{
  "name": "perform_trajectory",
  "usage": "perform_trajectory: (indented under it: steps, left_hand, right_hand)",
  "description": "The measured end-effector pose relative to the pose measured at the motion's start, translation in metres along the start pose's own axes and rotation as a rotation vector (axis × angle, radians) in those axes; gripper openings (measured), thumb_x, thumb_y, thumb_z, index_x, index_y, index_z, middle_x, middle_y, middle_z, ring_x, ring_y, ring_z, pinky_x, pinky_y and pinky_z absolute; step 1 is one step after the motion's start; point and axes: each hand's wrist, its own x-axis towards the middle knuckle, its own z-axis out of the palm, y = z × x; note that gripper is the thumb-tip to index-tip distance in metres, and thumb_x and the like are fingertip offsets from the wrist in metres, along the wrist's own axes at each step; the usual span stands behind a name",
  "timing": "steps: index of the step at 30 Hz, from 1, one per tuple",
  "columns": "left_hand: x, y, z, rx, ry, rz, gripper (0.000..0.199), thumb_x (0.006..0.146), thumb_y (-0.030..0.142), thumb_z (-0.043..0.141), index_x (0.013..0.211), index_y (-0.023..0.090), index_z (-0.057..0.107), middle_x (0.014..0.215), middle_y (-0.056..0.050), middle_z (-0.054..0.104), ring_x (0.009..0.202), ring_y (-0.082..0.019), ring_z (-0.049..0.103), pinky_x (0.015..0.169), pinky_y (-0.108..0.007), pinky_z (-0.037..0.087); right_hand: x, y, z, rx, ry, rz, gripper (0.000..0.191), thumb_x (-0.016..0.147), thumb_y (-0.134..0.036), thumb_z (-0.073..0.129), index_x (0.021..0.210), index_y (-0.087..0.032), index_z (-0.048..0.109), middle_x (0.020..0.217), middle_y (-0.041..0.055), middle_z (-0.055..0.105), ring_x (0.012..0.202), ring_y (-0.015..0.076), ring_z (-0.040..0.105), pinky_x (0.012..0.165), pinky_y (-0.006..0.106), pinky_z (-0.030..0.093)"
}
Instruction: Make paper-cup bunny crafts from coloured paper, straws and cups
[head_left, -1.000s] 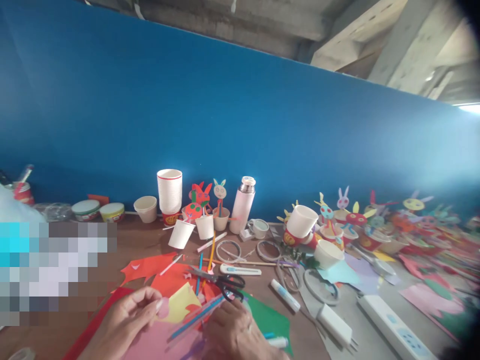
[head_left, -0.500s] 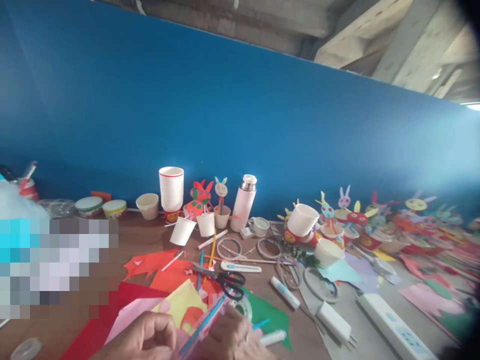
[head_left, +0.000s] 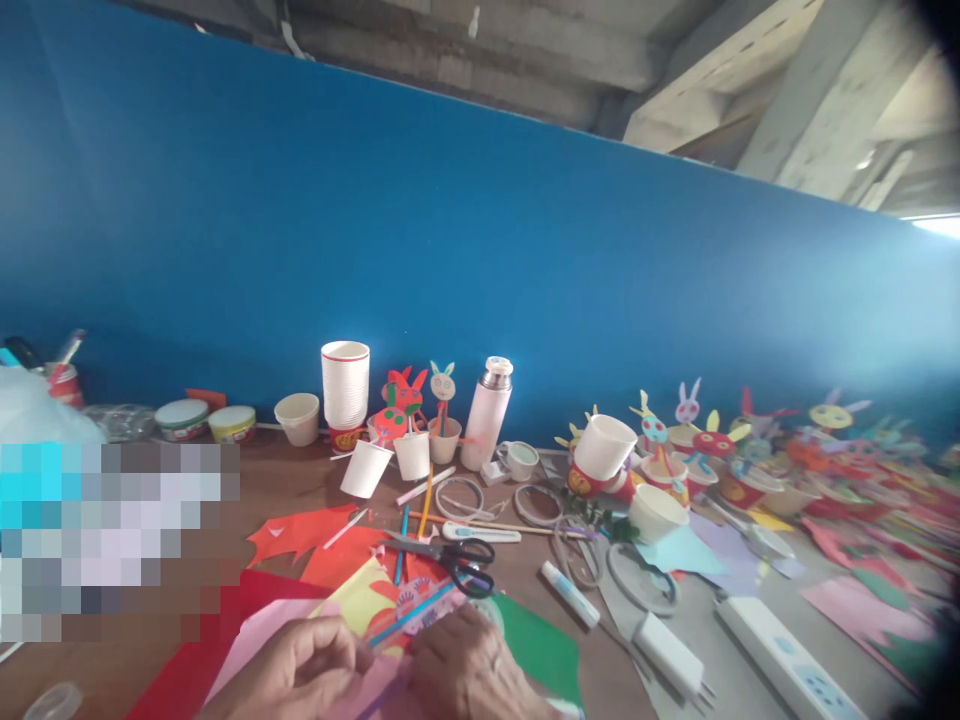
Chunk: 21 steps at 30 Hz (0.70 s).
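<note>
My left hand [head_left: 307, 665] is low in the head view, fingers curled and pinched beside the lower end of a blue stick [head_left: 420, 612]. What the pinch holds is too small to make out. My right hand [head_left: 476, 665] lies just right of it, knuckles up, fingers bent down over pink paper; its fingertips are hidden. The blue stick slants across a pink piece with purple marks [head_left: 436, 600], between and above the hands. Black-handled scissors [head_left: 450, 555] lie open beyond, over orange paper [head_left: 345, 560]. Yellow paper [head_left: 352, 595] and green paper [head_left: 536, 640] flank the hands.
White cups [head_left: 366, 470], a cup stack [head_left: 345, 385] and a pink flask [head_left: 487, 415] stand along the blue wall. A cutter [head_left: 480, 533], glue stick [head_left: 570, 594], charger [head_left: 671, 650] and power strip [head_left: 791, 660] lie at right. Several paper rabbits stand in cups [head_left: 664, 470].
The blue stick has shifted up and to the right, and more of the purple-marked pink piece shows. My right hand now covers more of the tape roll, and my left fingers have closed in towards the stick.
</note>
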Motion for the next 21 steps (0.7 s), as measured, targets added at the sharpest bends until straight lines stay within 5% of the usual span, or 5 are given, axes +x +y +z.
perform_trajectory:
  steps: [4,7,13,18,21]
  left_hand:
    - [0.007,-0.003,-0.001,-0.044,0.127,-0.007,0.032,0.069,0.051,0.059,0.063,0.021,0.048,0.094,-0.004,0.066,0.08,-0.02,0.058,0.063,-0.024,0.046]
    - [0.008,0.001,-0.002,0.006,0.133,0.034,0.033,0.072,0.052,0.056,0.065,0.02,0.053,0.081,-0.001,0.063,0.067,-0.015,0.052,0.06,-0.023,0.043]
    - [0.009,0.001,-0.009,0.003,0.102,0.043,0.031,0.073,0.05,0.058,0.068,0.02,0.058,0.065,0.001,0.055,0.063,-0.015,0.05,0.058,-0.023,0.041]
    - [0.014,-0.016,-0.009,-0.009,0.116,0.064,0.033,0.069,0.051,0.057,0.063,0.02,0.051,0.06,0.002,0.055,0.057,-0.015,0.05,0.054,-0.024,0.039]
    - [0.016,-0.02,-0.008,0.009,0.118,0.064,0.031,0.069,0.05,0.055,0.063,0.02,0.048,0.059,0.002,0.053,0.056,-0.014,0.048,0.055,-0.024,0.039]
  right_hand:
    - [0.007,0.006,-0.011,0.062,-0.047,0.067,0.011,0.082,-0.011,0.05,0.077,-0.019,0.054,0.082,0.0009,0.066,0.072,0.0157,0.057,0.069,0.029,0.038]
    - [0.012,0.014,-0.032,0.141,-0.079,0.144,0.01,0.084,-0.014,0.052,0.083,-0.021,0.057,0.085,0.0005,0.066,0.076,0.016,0.056,0.072,0.028,0.037]
    - [0.016,0.043,-0.091,0.165,-0.222,0.517,0.014,0.085,-0.015,0.053,0.078,-0.022,0.064,0.078,-0.0006,0.065,0.078,0.0143,0.057,0.071,0.024,0.036]
    - [-0.018,0.044,-0.112,0.24,-0.521,0.681,0.014,0.064,-0.019,0.068,0.077,-0.025,0.067,0.08,-0.001,0.067,0.074,0.0171,0.06,0.063,0.023,0.037]
    - [-0.049,0.038,-0.103,0.244,-0.526,0.681,0.015,0.065,-0.024,0.07,0.08,-0.027,0.067,0.087,0.0002,0.068,0.08,0.0183,0.062,0.068,0.024,0.04]
